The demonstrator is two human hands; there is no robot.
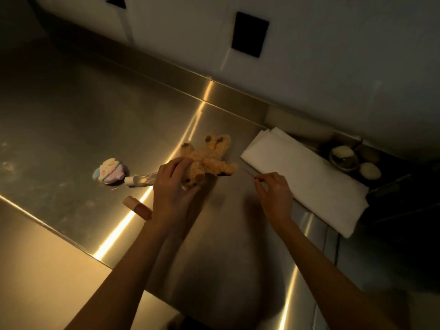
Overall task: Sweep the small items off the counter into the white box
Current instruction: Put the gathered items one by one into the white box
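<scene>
A fluffy tan plush toy (209, 154) lies on the steel counter (71, 120). My left hand (175, 186) grips its lower end, fingers curled round it. Just left of that hand lie a clear small bottle with a white cap (140, 180), a pastel cartoon-shaped item (110, 171) and a tan tube (137, 207). My right hand (273, 190) is right of the plush and pinches a thin stick (248, 173) between its fingertips. No white box is in view.
A folded white towel (307, 179) lies at the counter's right side. Behind it stand a small dish holding a pale round item (344, 156) and another pale round object (370, 170). A raised back ledge and white wall with dark panels (250, 34) run behind.
</scene>
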